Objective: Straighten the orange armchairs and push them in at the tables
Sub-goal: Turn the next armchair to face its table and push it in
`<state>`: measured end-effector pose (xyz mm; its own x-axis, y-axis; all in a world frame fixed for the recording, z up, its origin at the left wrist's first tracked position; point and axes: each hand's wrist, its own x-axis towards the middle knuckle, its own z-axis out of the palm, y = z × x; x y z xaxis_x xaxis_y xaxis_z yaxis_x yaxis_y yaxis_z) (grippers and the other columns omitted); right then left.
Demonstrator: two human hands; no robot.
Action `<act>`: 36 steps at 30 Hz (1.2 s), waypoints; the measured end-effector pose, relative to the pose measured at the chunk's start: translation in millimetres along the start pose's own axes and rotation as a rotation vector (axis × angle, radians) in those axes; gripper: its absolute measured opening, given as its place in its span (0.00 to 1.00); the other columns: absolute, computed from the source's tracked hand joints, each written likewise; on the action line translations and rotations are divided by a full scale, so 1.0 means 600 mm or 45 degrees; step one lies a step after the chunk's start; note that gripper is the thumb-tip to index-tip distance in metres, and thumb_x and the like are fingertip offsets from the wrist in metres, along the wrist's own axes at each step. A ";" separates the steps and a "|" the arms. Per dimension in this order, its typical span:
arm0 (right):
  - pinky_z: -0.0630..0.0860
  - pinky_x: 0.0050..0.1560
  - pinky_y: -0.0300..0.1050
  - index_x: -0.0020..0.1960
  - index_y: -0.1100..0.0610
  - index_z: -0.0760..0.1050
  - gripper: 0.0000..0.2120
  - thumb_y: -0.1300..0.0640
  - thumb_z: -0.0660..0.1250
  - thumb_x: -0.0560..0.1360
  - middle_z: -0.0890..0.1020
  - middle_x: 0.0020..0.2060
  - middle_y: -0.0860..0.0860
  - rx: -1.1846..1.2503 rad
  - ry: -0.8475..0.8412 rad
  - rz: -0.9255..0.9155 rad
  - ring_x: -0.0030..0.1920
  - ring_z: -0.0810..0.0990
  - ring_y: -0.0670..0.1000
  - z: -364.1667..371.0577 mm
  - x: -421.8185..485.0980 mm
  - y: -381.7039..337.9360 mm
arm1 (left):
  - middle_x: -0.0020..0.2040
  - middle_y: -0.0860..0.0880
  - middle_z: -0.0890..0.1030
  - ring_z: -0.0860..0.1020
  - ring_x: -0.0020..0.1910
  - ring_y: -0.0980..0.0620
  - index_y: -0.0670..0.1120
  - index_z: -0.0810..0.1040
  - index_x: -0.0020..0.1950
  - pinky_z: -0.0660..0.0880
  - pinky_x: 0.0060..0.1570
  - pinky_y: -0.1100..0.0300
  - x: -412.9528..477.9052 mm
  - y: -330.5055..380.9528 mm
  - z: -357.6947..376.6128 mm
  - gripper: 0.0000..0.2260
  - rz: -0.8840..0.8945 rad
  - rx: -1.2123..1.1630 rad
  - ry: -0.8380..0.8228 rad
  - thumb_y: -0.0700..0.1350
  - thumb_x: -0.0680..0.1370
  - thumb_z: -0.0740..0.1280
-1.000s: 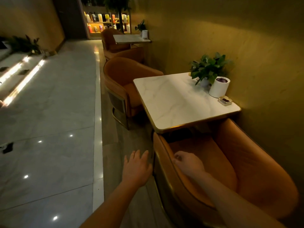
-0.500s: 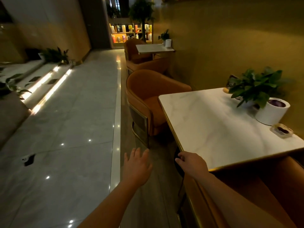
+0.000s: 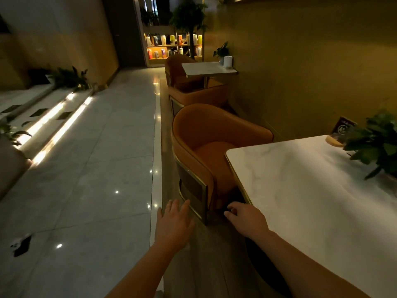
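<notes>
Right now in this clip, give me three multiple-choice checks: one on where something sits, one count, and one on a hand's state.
1. Where on the near table does the potted plant stand?
A. at the edge by the wall
B. at the aisle-side corner
C. dead centre

2. How many marble-topped tables show?
A. one
B. two
C. four

3. The left hand is:
A. gripping a chair back
B. open, fingers spread
C. pinching a cup

Answers:
1 A, the plant stands on the wall side, away from the aisle.
2 B, the near table plus the far table.
3 B, its fingers are straight and hold nothing.
</notes>
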<state>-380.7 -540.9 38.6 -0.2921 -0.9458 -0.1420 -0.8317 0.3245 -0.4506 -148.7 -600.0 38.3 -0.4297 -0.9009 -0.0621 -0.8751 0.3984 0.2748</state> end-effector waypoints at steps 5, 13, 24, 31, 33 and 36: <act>0.74 0.38 0.40 0.55 0.45 0.78 0.12 0.40 0.63 0.78 0.80 0.41 0.41 0.055 0.025 0.065 0.38 0.76 0.41 0.030 0.177 -0.104 | 0.81 0.46 0.56 0.50 0.80 0.46 0.55 0.52 0.80 0.47 0.77 0.40 0.186 -0.130 -0.053 0.27 0.035 0.012 -0.031 0.61 0.83 0.52; 0.74 0.45 0.41 0.63 0.46 0.75 0.16 0.41 0.62 0.80 0.82 0.49 0.43 0.180 0.036 0.168 0.44 0.78 0.42 0.038 0.415 -0.243 | 0.81 0.45 0.56 0.50 0.80 0.45 0.53 0.52 0.80 0.47 0.77 0.39 0.451 -0.258 -0.146 0.27 0.190 0.052 -0.067 0.60 0.83 0.53; 0.76 0.50 0.41 0.65 0.47 0.74 0.16 0.43 0.60 0.81 0.83 0.54 0.45 0.221 0.131 0.321 0.52 0.80 0.45 0.097 0.803 -0.298 | 0.81 0.44 0.56 0.50 0.80 0.44 0.55 0.51 0.80 0.45 0.76 0.39 0.870 -0.352 -0.161 0.28 0.328 0.142 -0.181 0.60 0.82 0.53; 0.74 0.59 0.47 0.69 0.48 0.71 0.20 0.42 0.57 0.81 0.80 0.62 0.48 0.210 0.080 0.482 0.62 0.77 0.51 0.109 1.043 -0.290 | 0.80 0.44 0.59 0.53 0.79 0.43 0.55 0.55 0.79 0.50 0.76 0.38 1.169 -0.390 -0.152 0.27 0.445 0.233 -0.269 0.61 0.82 0.52; 0.73 0.60 0.46 0.70 0.48 0.71 0.20 0.42 0.57 0.81 0.79 0.64 0.48 0.236 0.071 0.547 0.64 0.76 0.51 0.111 1.091 -0.286 | 0.78 0.44 0.61 0.55 0.79 0.43 0.55 0.57 0.78 0.52 0.76 0.37 1.241 -0.392 -0.145 0.26 0.490 0.258 -0.308 0.61 0.81 0.53; 0.72 0.58 0.43 0.71 0.47 0.70 0.21 0.42 0.57 0.81 0.79 0.64 0.47 0.271 0.080 0.659 0.63 0.76 0.48 0.125 1.155 -0.283 | 0.77 0.45 0.63 0.58 0.77 0.43 0.55 0.58 0.77 0.54 0.75 0.36 1.346 -0.393 -0.129 0.25 0.603 0.300 -0.357 0.59 0.80 0.55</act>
<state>-406.6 -1252.5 -49.3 -0.6699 -0.6590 -0.3419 -0.4605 0.7301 -0.5048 -272.1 -1434.6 -2.6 -0.7996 -0.5485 -0.2443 -0.5858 0.8021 0.1164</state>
